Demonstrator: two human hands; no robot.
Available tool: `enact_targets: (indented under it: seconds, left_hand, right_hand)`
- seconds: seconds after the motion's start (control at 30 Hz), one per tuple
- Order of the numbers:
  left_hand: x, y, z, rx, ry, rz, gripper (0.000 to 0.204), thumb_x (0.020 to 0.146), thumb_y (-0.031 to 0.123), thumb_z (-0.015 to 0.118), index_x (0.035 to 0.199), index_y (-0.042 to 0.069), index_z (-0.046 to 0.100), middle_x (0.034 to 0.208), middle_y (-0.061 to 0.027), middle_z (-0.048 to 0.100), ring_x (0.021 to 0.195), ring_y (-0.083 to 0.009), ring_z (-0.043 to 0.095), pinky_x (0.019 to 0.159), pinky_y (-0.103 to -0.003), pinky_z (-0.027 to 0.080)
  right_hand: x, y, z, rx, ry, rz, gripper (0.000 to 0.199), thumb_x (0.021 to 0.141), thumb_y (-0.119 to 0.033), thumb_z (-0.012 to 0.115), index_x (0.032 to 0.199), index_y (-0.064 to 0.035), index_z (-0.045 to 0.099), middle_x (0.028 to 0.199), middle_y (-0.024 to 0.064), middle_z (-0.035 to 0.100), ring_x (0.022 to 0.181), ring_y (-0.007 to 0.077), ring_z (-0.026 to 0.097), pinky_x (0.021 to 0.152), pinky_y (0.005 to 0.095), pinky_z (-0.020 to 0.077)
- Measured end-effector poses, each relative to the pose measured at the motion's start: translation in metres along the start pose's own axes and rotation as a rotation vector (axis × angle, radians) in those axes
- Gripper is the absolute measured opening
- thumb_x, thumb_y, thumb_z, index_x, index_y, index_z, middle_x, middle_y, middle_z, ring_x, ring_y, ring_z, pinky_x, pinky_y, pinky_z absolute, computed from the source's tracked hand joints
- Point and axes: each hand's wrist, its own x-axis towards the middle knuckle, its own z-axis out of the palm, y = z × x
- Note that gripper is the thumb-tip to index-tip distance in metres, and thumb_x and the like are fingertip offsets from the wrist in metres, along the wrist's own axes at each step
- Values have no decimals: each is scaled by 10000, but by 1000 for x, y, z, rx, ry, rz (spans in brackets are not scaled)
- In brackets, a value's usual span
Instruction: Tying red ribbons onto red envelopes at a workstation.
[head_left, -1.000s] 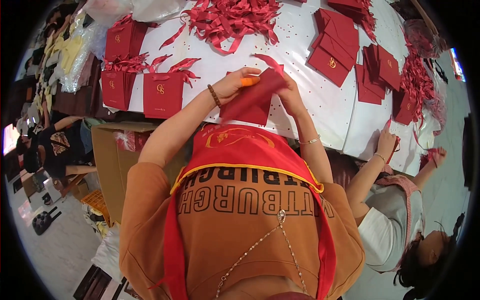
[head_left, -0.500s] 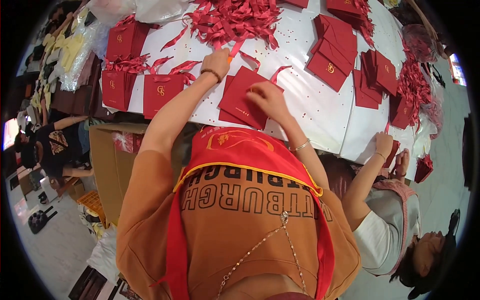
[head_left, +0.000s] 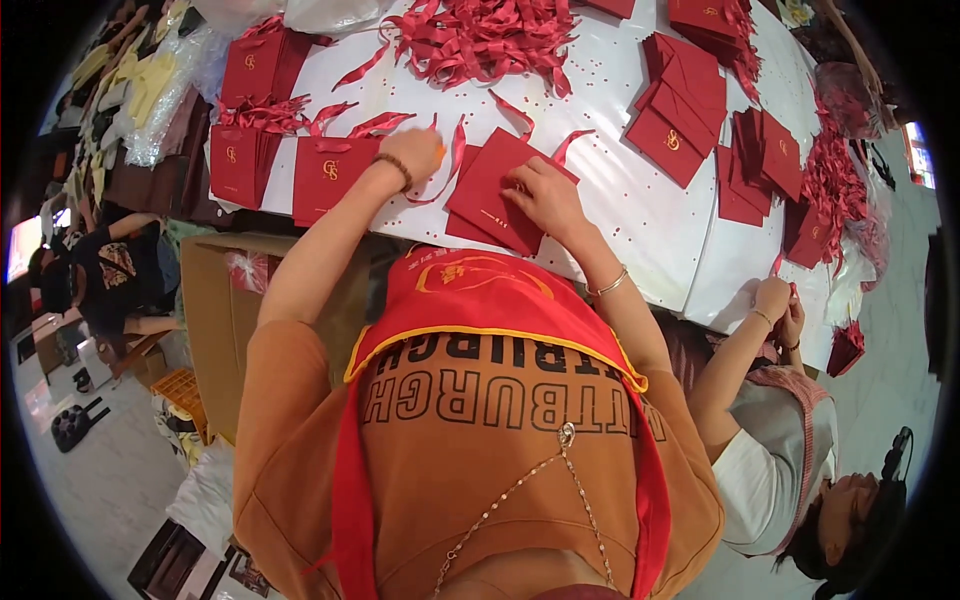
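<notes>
My left hand [head_left: 418, 158] is closed above the table, left of the nearest bags. A red ribbon [head_left: 457, 148] hangs by its fingers, and a small orange piece shows at the fingertips. In front of me two flat red paper bags [head_left: 492, 213] overlap, the upper one turned askew. Over the upper bag, my right hand [head_left: 548, 198] has its fingers bent and drawn together, tips at the bag's face; what they pinch, if anything, is hidden. Ribbon ends lie beyond the bags' far edge. Another red bag [head_left: 325, 190] lies beside my left forearm.
A heap of red ribbons [head_left: 485, 40] covers the far middle of the white table [head_left: 640, 235]. Red bags [head_left: 240, 165] stand in stacks at left; more piles [head_left: 685, 105] lie at right. A cardboard box [head_left: 215, 330] is below left. A co-worker's hands [head_left: 785, 305] work at right.
My left hand has moved left and nearer from the ribbon heap, with a ribbon drawn along. My right hand has come down onto the upper bag.
</notes>
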Motion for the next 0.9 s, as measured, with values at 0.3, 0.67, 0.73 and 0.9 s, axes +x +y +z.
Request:
enact_targets:
  seconds: [0.3,0.67,0.73,0.9]
  left_hand:
    - [35,17,11,-225,258,13,183,791,211,537,862,47,576,887,-167,620,793,-291,613,679,-393,478]
    - [-7,41,23,-892,214,135,140,755,77,599,875,12,630,732,-104,638,647,-159,603,590,-266,465]
    - [-13,42,26,-936,216,94,138,759,75,592,873,7,629,723,-102,636,640,-149,600,581,-262,461]
    - [-22,43,29,-983,231,48,132,769,69,583,874,-2,623,706,-93,630,614,-120,583,553,-251,449]
  right_hand:
    - [20,14,4,-147,329,-6,233,726,-185,649,935,-88,614,927,90,577,852,271,537,715,380,433]
    - [46,12,-1,230,11,198,307,698,-229,674,953,-67,616,898,130,615,855,285,583,723,378,455]
    - [47,8,-3,270,-73,293,322,698,-239,675,964,-66,616,921,129,620,877,275,586,736,367,456]
    - [50,-1,-12,282,-291,390,400,690,-271,679,1029,-72,606,958,121,629,904,254,593,754,347,456]
